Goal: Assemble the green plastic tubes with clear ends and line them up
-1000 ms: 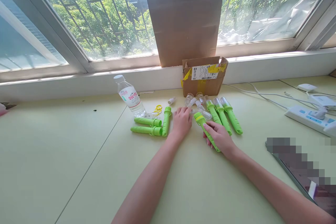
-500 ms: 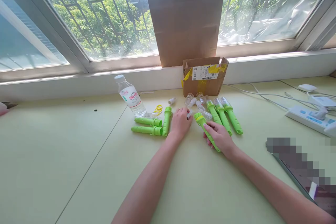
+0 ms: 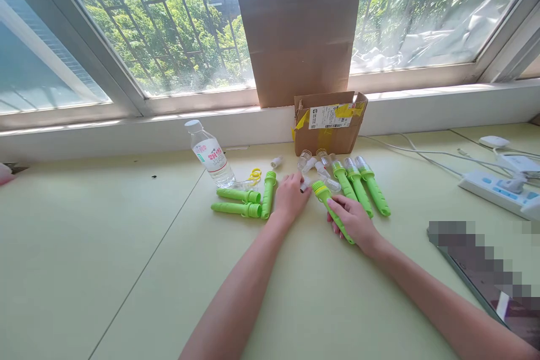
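head view: the left hand (image 3: 291, 197) lies palm down on the pale green bench (image 3: 126, 247), near the middle of the picture. its fingers are bent close together and the tips touch a small white part (image 3: 302, 185); whether they grip it or only rest on it i cannot tell. at 3 o'clock from it, the right hand (image 3: 353, 223) is wrapped around the lower end of a green handle (image 3: 323, 193), which has a yellow ring at its top. the handle lies tilted on the bench, its top pointing to 11 o'clock. a clear cap (image 3: 331, 184) lies just beside that top.

at 9 o'clock from the left hand lie three bare green handles (image 3: 237, 209), one of them just beside the hand. at 1 o'clock from the right hand, three capped green handles (image 3: 359, 187) lie side by side. farther off, at 12 o'clock, an open cardboard box (image 3: 329, 126) stands against the window sill. a water bottle (image 3: 211, 157) stands at 10 o'clock from the left hand, and a power strip (image 3: 495, 188) lies far out at 3 o'clock.
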The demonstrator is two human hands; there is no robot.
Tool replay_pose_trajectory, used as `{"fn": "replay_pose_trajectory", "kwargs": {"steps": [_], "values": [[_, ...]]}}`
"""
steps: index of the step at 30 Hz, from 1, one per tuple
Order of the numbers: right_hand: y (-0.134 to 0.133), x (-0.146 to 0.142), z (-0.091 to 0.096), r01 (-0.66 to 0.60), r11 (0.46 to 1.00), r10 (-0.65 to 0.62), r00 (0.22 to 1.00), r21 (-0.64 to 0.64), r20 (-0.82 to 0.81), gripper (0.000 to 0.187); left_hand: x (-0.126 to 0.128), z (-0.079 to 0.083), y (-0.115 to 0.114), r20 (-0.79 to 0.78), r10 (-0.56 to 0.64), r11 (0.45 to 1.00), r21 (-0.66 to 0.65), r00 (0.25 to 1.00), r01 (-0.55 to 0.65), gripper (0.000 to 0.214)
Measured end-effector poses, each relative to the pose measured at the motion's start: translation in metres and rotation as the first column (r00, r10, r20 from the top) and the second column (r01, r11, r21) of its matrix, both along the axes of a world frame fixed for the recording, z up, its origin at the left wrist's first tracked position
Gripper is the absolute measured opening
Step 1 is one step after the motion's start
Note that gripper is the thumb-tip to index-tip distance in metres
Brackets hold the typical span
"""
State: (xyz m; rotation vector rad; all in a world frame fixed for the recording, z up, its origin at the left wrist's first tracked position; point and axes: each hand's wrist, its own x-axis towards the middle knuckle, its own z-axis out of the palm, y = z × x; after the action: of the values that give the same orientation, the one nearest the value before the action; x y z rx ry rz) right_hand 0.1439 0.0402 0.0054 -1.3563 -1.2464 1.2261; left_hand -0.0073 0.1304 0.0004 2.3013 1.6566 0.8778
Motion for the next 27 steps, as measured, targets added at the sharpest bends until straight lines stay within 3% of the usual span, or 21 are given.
{"fn": "replay_pose_trajectory", "kwargs": {"steps": [4, 8, 12, 15, 20, 27], "values": [[0.0, 0.0, 0.001, -0.002, 1.0, 0.002, 1.0, -0.003, -0.003, 0.034, 0.0, 0.0, -0.001, 0.03, -0.046, 0.996, -0.069, 0.999, 0.048, 0.017], [0.0, 0.0, 0.0, 0.005, 1.0, -0.005, 1.0, -0.009, 0.007, 0.034, -0.002, 0.002, 0.001, 0.278, -0.043, 0.993, -0.098, 0.96, 0.073, 0.024], [0.0, -0.001, -0.001, -0.001, 1.0, 0.001, 0.999, 0.002, 0.034, 0.034, -0.005, 0.006, 0.004, 0.641, 0.024, 0.965, -0.215, 0.767, 0.148, 0.034], [0.0, -0.001, -0.002, -0.015, 1.0, 0.014, 0.998, 0.018, 0.053, 0.034, -0.006, 0.01, 0.004, 0.787, 0.084, 0.925, -0.29, 0.611, 0.246, 0.044], [0.0, -0.001, -0.004, -0.022, 0.999, 0.019, 0.997, 0.028, 0.073, 0.033, -0.002, 0.012, 0.003, 0.892, 0.104, 0.9, -0.272, 0.44, 0.34, 0.056], [0.0, -0.001, -0.004, -0.031, 0.999, 0.028, 0.996, 0.032, 0.085, 0.032, -0.002, 0.014, 0.001, 0.946, 0.116, 0.825, -0.261, 0.301, 0.501, 0.06]]}}
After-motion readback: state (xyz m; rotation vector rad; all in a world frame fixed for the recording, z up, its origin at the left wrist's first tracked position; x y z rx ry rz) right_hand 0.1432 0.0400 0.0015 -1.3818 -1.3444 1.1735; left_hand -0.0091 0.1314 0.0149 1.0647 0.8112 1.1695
